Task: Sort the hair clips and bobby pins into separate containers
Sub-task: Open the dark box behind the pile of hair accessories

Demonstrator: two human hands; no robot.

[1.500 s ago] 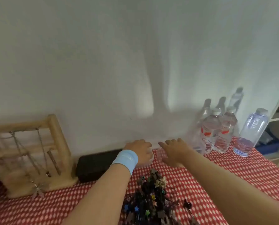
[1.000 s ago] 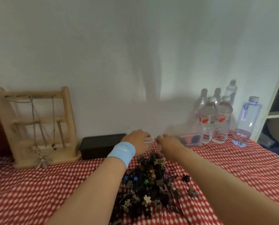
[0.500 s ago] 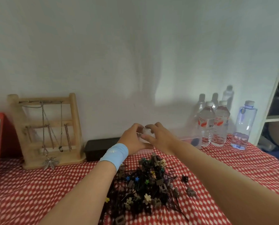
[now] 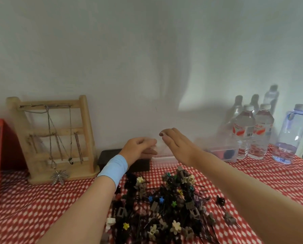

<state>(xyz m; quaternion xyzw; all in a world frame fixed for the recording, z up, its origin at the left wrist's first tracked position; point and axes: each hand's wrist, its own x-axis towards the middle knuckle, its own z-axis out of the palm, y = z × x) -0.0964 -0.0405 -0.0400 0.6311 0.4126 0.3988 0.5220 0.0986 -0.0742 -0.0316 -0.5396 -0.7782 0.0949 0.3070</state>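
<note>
A desk (image 4: 32, 205) in red-checked cloth sits against a pale wall; the mixed pile of hair clips and bobby pins (image 4: 164, 203) lies untouched at its middle. Behind it, the left hand (image 4: 138, 148) curls its grip on a clear container (image 4: 164, 158), contact blurred; the right hand (image 4: 178, 145) hovers open. Probably best to steady the container low and set it beside the pile
</note>
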